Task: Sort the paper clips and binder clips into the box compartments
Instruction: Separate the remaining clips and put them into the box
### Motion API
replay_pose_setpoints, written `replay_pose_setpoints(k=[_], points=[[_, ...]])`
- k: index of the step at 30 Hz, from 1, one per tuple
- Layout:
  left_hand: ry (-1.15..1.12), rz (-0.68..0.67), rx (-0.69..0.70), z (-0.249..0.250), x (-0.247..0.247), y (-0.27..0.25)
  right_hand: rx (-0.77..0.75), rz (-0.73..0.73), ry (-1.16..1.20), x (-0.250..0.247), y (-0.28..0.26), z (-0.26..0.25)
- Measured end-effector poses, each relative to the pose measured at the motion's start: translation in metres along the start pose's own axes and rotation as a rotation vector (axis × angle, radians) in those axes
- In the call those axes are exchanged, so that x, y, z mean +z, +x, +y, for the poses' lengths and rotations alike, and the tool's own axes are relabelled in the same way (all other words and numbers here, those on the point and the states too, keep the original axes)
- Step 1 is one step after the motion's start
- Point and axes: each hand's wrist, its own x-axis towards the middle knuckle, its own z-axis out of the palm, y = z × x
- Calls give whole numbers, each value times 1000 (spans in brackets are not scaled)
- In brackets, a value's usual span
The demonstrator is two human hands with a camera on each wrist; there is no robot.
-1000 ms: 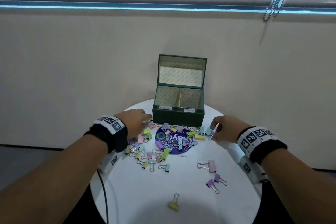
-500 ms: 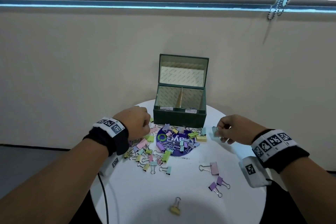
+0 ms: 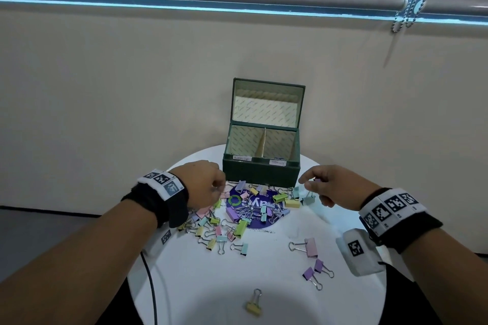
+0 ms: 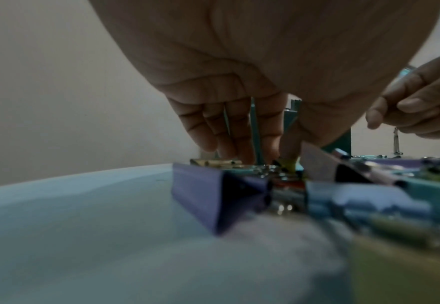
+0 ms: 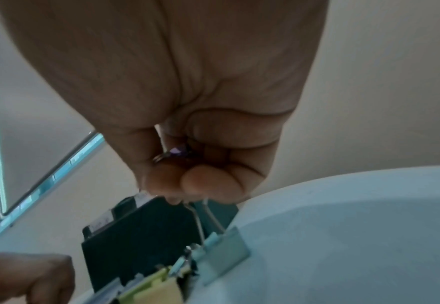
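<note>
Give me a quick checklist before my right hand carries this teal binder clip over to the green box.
1. Grip: right hand pinches the wire handles of the teal binder clip; ok.
2. Second item: a small purple clip sits curled inside the same hand's fingers; which kind, cannot tell.
3. Clip free of the pile: it hangs at the edge of the other clips; touching or apart, cannot tell.
4. Green box lid raised, both compartments open; ok.
5. Compartment labels: too small to read; cannot tell.
6. Left hand is down in the clip pile left of the box, out of the path; ok.
</note>
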Motion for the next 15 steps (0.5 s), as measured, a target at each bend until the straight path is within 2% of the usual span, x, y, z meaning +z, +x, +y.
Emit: replay_pose_setpoints(k=[5, 11, 15], points=[[26, 48, -40, -3, -2, 1, 2, 8, 220, -10, 7, -32], [-5, 37, -63, -5, -4, 1, -205, 37, 185, -17, 29, -79], [-33, 1, -34, -3, -2, 1, -231, 37, 300, -14, 45, -95]])
